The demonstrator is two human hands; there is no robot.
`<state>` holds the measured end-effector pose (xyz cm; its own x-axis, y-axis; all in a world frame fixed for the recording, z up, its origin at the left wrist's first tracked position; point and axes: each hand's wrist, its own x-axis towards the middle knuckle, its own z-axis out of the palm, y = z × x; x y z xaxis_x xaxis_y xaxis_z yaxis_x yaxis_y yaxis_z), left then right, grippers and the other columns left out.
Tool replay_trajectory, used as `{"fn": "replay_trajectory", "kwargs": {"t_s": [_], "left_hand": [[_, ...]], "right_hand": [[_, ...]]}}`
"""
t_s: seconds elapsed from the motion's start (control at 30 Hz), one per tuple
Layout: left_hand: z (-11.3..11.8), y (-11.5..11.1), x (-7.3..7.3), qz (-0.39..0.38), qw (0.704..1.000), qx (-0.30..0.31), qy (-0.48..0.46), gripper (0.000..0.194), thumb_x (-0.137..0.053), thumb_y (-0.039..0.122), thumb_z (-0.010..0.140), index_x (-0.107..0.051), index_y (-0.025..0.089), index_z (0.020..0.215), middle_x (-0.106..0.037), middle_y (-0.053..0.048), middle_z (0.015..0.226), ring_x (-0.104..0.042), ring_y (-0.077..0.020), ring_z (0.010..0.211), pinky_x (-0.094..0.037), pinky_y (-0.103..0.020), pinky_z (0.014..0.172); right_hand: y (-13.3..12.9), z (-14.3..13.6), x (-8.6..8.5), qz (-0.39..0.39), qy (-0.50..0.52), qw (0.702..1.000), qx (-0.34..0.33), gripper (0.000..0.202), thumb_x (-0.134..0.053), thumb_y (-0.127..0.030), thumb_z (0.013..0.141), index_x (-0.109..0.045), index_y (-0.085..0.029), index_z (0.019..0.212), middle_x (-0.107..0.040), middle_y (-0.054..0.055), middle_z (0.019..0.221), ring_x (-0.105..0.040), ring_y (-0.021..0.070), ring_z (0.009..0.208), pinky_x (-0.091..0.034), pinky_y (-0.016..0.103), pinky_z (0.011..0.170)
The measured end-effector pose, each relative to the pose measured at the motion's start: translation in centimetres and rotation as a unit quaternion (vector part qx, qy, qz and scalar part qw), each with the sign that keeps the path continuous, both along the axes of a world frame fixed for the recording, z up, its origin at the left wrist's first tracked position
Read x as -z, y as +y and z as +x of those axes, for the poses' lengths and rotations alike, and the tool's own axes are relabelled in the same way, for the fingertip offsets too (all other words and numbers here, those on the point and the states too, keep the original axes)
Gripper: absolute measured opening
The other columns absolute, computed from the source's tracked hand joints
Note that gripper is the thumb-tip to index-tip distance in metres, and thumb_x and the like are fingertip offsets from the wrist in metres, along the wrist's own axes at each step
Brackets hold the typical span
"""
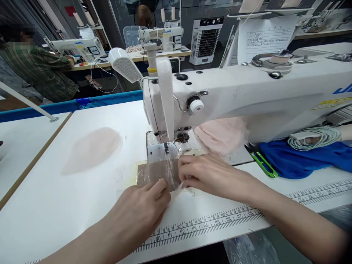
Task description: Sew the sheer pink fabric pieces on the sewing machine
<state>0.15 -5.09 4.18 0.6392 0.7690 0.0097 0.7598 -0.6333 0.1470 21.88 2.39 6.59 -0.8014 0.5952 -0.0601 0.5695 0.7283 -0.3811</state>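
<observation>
A strip of sheer, pale fabric runs from under the presser foot of the white sewing machine toward me. My left hand is closed on the near end of this fabric, its fingertips partly hidden from view. To the right, my right hand pinches the fabric's right side between thumb and fingers, close in front of the needle plate. Both hands rest low over the tabletop. One leaf-shaped sheer pink piece lies flat on the table to the left.
Behind my right hand a pile of pink sheer pieces sits under the machine arm. Green thread snips, blue cloth and a coiled cord lie at right. A printed ruler follows the front edge. Another person sits at back left.
</observation>
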Motion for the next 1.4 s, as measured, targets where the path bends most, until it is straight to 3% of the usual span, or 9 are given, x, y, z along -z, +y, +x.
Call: {"fn": "replay_trajectory", "kwargs": {"t_s": [0.2, 0.47, 0.67, 0.83, 0.97, 1.07, 1.17, 1.27, 1.4], "left_hand": [[-0.4, 1.0, -0.6, -0.145, 0.968, -0.137, -0.149, 0.019, -0.031, 0.024, 0.096, -0.046, 0.023, 0.085, -0.059, 0.003, 0.065, -0.056, -0.0126, 0.051, -0.04, -0.023, 0.046], [0.4, 5.7, -1.3, -0.173, 0.969, -0.143, -0.104, 0.031, -0.046, 0.026, 0.088, -0.058, 0.024, 0.116, -0.069, -0.002, 0.08, -0.062, -0.0171, 0.065, -0.044, -0.026, 0.057], [-0.1, 8.1, -1.6, -0.19, 0.969, -0.137, -0.076, 0.027, -0.044, 0.027, 0.088, -0.069, 0.022, 0.079, -0.048, 0.003, 0.052, -0.038, -0.0101, 0.047, -0.027, -0.024, 0.046], [-1.1, 7.4, -1.7, -0.251, 0.952, -0.123, -0.124, 0.037, -0.044, 0.042, 0.093, -0.06, 0.019, 0.069, -0.033, 0.006, 0.05, -0.025, -0.0081, 0.045, -0.021, -0.024, 0.043], [-1.1, 5.7, -0.7, -0.145, 0.981, -0.033, -0.129, 0.041, -0.039, 0.036, 0.097, -0.059, 0.018, 0.067, -0.05, 0.002, 0.057, -0.041, -0.0101, 0.052, -0.032, -0.024, 0.051], [-0.5, 4.0, 0.8, 0.068, 0.994, 0.038, -0.08, 0.032, -0.04, 0.029, 0.097, -0.068, 0.021, 0.083, -0.057, -0.001, 0.063, -0.049, -0.0148, 0.061, -0.036, -0.03, 0.061], [0.1, 2.4, 2.3, 0.261, 0.964, 0.029, -0.032, 0.024, -0.045, 0.022, 0.095, -0.069, 0.019, 0.1, -0.068, -0.004, 0.082, -0.056, -0.0189, 0.073, -0.038, -0.038, 0.074], [0.2, 1.6, 3.2, 0.296, 0.955, 0.022, -0.022, 0.027, -0.048, 0.015, 0.093, -0.064, 0.018, 0.114, -0.065, -0.008, 0.122, -0.058, -0.0237, 0.105, -0.037, -0.042, 0.089], [0.0, 1.5, 3.7, 0.254, 0.965, 0.028, -0.054, 0.028, -0.046, 0.014, 0.093, -0.063, 0.014, 0.116, -0.066, -0.01, 0.121, -0.056, -0.0231, 0.118, -0.029, -0.048, 0.108]], "right_hand": [[0.4, 0.0, 0.5, -0.026, 0.04, 0.998, 0.042, 0.007, -0.055, -0.019, 0.087, -0.053, -0.02, 0.081, -0.059, -0.005, 0.068, -0.051, 0.0113, 0.059, -0.028, 0.024, 0.05], [0.7, -0.6, 1.4, 0.131, 0.067, 0.987, 0.065, 0.024, -0.05, -0.005, 0.086, -0.068, -0.017, 0.077, -0.062, 0.002, 0.074, -0.049, 0.01, 0.058, -0.023, 0.025, 0.05], [1.2, -0.5, 2.2, 0.289, 0.124, 0.945, 0.088, 0.023, -0.051, -0.014, 0.091, -0.071, -0.023, 0.097, -0.063, 0.003, 0.075, -0.044, 0.0091, 0.052, -0.016, 0.024, 0.046], [0.9, -0.8, 2.2, 0.242, 0.11, 0.96, 0.085, 0.02, -0.053, -0.014, 0.09, -0.072, -0.02, 0.089, -0.064, 0.0, 0.066, -0.046, 0.0091, 0.05, -0.016, 0.025, 0.045], [0.2, -1.1, 2.1, 0.168, 0.047, 0.982, 0.069, 0.02, -0.058, -0.01, 0.084, -0.07, -0.019, 0.072, -0.067, 0.0, 0.066, -0.051, 0.0108, 0.054, -0.019, 0.026, 0.046], [-0.3, -1.3, 2.5, 0.191, 0.028, 0.981, 0.023, 0.023, -0.063, -0.009, 0.081, -0.066, -0.018, 0.06, -0.067, 0.001, 0.068, -0.057, 0.016, 0.07, -0.03, 0.027, 0.054], [-0.7, -1.4, 3.1, 0.25, 0.052, 0.967, -0.015, 0.022, -0.066, -0.013, 0.082, -0.067, -0.018, 0.061, -0.07, 0.003, 0.081, -0.057, 0.0223, 0.094, -0.038, 0.035, 0.078], [-0.8, -1.5, 3.4, 0.254, 0.049, 0.965, -0.032, 0.019, -0.065, -0.011, 0.083, -0.067, -0.018, 0.066, -0.069, 0.001, 0.078, -0.057, 0.0202, 0.095, -0.035, 0.036, 0.091], [-0.8, -1.5, 3.5, 0.24, 0.041, 0.969, -0.034, 0.02, -0.065, -0.009, 0.083, -0.065, -0.019, 0.065, -0.068, -0.002, 0.072, -0.058, 0.0169, 0.082, -0.032, 0.035, 0.096]]}}
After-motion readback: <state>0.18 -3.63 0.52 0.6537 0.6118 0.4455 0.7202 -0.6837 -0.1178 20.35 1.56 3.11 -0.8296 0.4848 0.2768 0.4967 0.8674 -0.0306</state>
